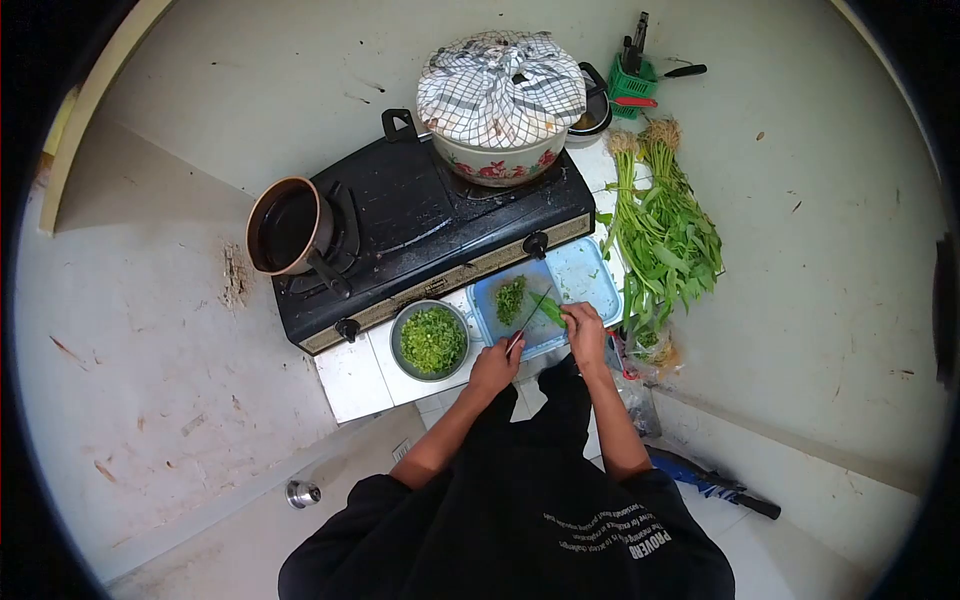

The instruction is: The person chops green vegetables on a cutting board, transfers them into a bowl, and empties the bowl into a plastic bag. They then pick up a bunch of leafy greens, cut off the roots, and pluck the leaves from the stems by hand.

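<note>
My left hand [495,366] is closed around the handle of a knife [531,316], its blade pointing up and to the right over a blue cutting board [485,305]. Beside the blade, my right hand [585,327] has its fingers pressed on green leaves [547,308]. A small heap of chopped greens [510,299] lies on the board, left of the blade. To the left of the board stands a grey bowl [397,363] filled with chopped green pieces [432,340]. The board rests at a light blue tray [598,290].
Behind the board is a black gas stove [400,205] with a saucepan [290,225] and a large floral pot [500,165] under a checked cloth [500,90]. Long leafy greens [665,240] lie at the right, below a green basket [632,88] with utensils.
</note>
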The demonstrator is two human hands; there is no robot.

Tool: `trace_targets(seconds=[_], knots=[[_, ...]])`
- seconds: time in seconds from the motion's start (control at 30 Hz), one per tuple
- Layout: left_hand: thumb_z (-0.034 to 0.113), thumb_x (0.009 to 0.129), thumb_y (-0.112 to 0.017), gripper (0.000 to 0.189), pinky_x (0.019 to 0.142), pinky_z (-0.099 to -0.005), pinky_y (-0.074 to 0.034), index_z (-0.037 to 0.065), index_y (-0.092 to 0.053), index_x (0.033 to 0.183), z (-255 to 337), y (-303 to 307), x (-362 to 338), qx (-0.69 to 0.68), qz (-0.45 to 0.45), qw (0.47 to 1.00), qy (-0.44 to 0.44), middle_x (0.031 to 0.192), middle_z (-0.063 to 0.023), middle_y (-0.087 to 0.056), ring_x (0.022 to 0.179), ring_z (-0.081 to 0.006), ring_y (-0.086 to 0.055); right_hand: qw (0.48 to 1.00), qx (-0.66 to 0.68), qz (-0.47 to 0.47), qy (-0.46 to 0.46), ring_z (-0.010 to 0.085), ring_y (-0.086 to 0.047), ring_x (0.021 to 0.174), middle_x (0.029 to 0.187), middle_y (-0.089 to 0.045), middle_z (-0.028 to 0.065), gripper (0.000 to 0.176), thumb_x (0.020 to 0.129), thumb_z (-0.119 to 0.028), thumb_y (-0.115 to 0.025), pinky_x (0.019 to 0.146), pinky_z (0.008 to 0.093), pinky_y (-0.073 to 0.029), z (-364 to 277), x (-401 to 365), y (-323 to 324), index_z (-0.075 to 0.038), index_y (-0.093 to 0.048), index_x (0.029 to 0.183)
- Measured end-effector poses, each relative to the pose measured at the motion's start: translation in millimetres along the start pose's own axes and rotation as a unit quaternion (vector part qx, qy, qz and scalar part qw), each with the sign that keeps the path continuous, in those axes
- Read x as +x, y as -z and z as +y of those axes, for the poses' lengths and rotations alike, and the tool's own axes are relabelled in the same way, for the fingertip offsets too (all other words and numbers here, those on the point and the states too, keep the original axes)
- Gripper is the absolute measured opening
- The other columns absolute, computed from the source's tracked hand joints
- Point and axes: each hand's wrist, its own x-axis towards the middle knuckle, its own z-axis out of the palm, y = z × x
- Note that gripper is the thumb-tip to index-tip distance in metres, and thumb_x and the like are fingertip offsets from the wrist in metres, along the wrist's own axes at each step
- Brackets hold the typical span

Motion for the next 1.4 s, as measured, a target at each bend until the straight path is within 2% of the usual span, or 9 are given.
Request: trace_targets(seconds=[0.17,0.27,0.47,0.73,0.97,1.07,1.17,1.27,1.4], knots=[[0.044,0.097,-0.051,0.046,0.071,-0.0572,-0.051,-0.001,-0.061,0.099,2,3,-2,-0.002,0.010,1.000,-0.005,0.077,-0.0319,-0.064,0.078,-0.0508,-0.064,0.985,-0.128,-0.024,0.110,0.0249,-0.061,0.091,0.096,-0.065,0.0064,0.031,0.075,0.001,-0.064,0.080,0.0379,-0.047,2,-9,7,-0.009,-0.073,0.103],[0.045,0.097,-0.051,0.047,0.071,-0.0569,-0.051,-0.001,-0.061,0.099,3,3,-1,0.005,0.009,1.000,-0.005,0.077,-0.0311,-0.065,0.077,-0.0501,-0.064,0.976,-0.166,-0.024,0.139,0.0231,-0.059,0.097,0.101,-0.066,0.0043,0.038,0.072,0.000,-0.061,0.083,0.0366,-0.045,3,-15,6,-0.010,-0.072,0.107],[0.044,0.097,-0.051,0.047,0.068,-0.0566,-0.052,-0.001,-0.062,0.098,7,5,-3,0.013,0.019,1.000,-0.009,0.076,-0.0300,-0.065,0.075,-0.0490,-0.065,0.963,-0.206,-0.021,0.173,0.0221,-0.058,0.100,0.107,-0.066,0.0031,0.040,0.074,-0.001,-0.060,0.084,0.0369,-0.043,-2,-22,10,-0.007,-0.070,0.112],[0.043,0.097,-0.052,0.045,0.071,-0.0572,-0.051,-0.001,-0.062,0.099,14,9,-2,0.006,0.016,1.000,0.002,0.079,-0.0317,-0.065,0.078,-0.0509,-0.064,0.957,-0.233,-0.076,0.156,0.0246,-0.054,0.106,0.116,-0.059,0.0068,0.047,0.074,0.003,-0.057,0.086,0.0384,-0.042,-13,-28,14,-0.005,-0.063,0.120],[0.044,0.097,-0.051,0.046,0.069,-0.0564,-0.052,0.000,-0.062,0.094,16,6,1,0.022,0.007,0.998,-0.054,0.077,-0.0291,-0.065,0.075,-0.0479,-0.065,0.950,-0.251,-0.077,0.172,0.0242,-0.054,0.105,0.116,-0.059,0.0061,0.050,0.074,0.000,-0.059,0.086,0.0395,-0.041,-8,-31,17,-0.005,-0.062,0.123],[0.044,0.097,-0.051,0.046,0.069,-0.0563,-0.052,0.000,-0.062,0.093,12,6,2,0.019,-0.005,0.999,-0.050,0.077,-0.0289,-0.066,0.075,-0.0480,-0.065,0.960,-0.218,-0.047,0.172,0.0236,-0.056,0.101,0.106,-0.062,0.0065,0.045,0.079,-0.003,-0.060,0.085,0.0397,-0.041,-12,-30,20,-0.005,-0.062,0.125],[0.044,0.097,-0.050,0.046,0.069,-0.0559,-0.052,0.000,-0.062,0.094,10,6,3,0.017,-0.013,0.999,-0.044,0.077,-0.0288,-0.066,0.075,-0.0479,-0.065,0.982,-0.164,-0.003,0.090,0.0237,-0.059,0.095,0.096,-0.065,0.0068,0.032,0.086,-0.010,-0.063,0.083,0.0388,-0.041,-8,-28,10,-0.007,-0.066,0.118],[0.044,0.097,-0.050,0.046,0.069,-0.0558,-0.052,0.000,-0.062,0.095,9,4,3,0.016,-0.011,0.999,-0.047,0.077,-0.0287,-0.066,0.075,-0.0478,-0.065,0.986,-0.167,-0.001,0.025,0.0252,-0.062,0.090,0.090,-0.066,0.0072,0.019,0.089,-0.018,-0.064,0.081,0.0389,-0.040,-2,-17,-1,-0.010,-0.070,0.105],[0.044,0.097,-0.050,0.045,0.069,-0.0558,-0.052,0.000,-0.062,0.095,8,4,2,0.014,-0.005,0.999,-0.047,0.077,-0.0285,-0.066,0.075,-0.0476,-0.065,0.982,-0.190,-0.011,-0.002,0.0254,-0.063,0.090,0.092,-0.065,0.0065,0.011,0.087,-0.019,-0.066,0.078,0.0410,-0.040,-6,-3,-8,-0.012,-0.070,0.094]])
